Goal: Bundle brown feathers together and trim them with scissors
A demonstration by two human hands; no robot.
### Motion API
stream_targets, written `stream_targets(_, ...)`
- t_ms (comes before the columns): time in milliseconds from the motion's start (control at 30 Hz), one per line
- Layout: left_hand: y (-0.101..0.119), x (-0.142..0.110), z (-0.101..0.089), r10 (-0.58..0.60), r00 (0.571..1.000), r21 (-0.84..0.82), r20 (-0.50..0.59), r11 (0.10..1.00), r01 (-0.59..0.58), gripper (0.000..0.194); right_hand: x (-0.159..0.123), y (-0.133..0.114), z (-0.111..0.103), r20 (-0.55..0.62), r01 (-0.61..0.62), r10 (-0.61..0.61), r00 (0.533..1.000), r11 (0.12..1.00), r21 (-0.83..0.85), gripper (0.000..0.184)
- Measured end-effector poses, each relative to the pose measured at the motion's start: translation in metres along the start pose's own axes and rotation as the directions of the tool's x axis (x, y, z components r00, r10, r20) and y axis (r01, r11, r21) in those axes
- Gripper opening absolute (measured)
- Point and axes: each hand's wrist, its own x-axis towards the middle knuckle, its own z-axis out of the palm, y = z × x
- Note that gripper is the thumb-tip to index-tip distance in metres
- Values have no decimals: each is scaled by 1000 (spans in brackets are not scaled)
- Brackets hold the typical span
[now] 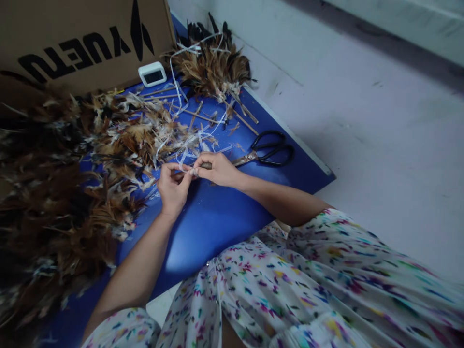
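Note:
My left hand (173,189) and my right hand (219,170) meet above the blue tabletop (217,222), their fingertips pinched together. Between them is a thin brown stick (206,165), its end showing at my right fingers. A narrow white ribbon (184,155) runs up from my left fingers into a loose tangle just beyond. Exactly how ribbon and stick meet is covered by the fingers. Black-handled scissors (268,149) lie just right of my right hand, which hides their tips. Loose brown and white feathers (141,137) spread out beyond and left of my left hand.
A large pile of dark brown feathers (54,208) covers the table's left side. A feather bundle (213,63) with thin sticks (241,116) lies at the far corner. Behind stand a cardboard box (90,29) and a small white digital device (152,74). A pale wall borders the right.

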Motion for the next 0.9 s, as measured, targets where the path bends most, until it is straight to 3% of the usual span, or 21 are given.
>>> stream_targets(133, -3, 1, 0, 28, 999, 57, -22, 998, -27, 34, -2, -4, 0, -20, 29, -31, 999, 996, -80, 11)
stream_targets(267, -6, 2, 0, 16, 999, 58, -30, 998, -15, 37, -4, -5, -1, -40, 127, -135, 990, 978, -168, 8)
stream_targets(500, -10, 5, 0, -60, 997, -47, -47, 997, 58, 43, -9, -4, -1, -46, 267, -321, 946, 851, -452, 8)
stream_targets(733, -12, 6, -2, -135, 990, -100, -35, 986, 131, 43, -10, -5, -3, -6, 344, -416, 909, 759, -553, 10)
stream_targets(900, -10, 6, -1, -144, 989, -107, -40, 984, 140, 41, -10, -5, -5, 8, 357, -429, 903, 741, -569, 11)
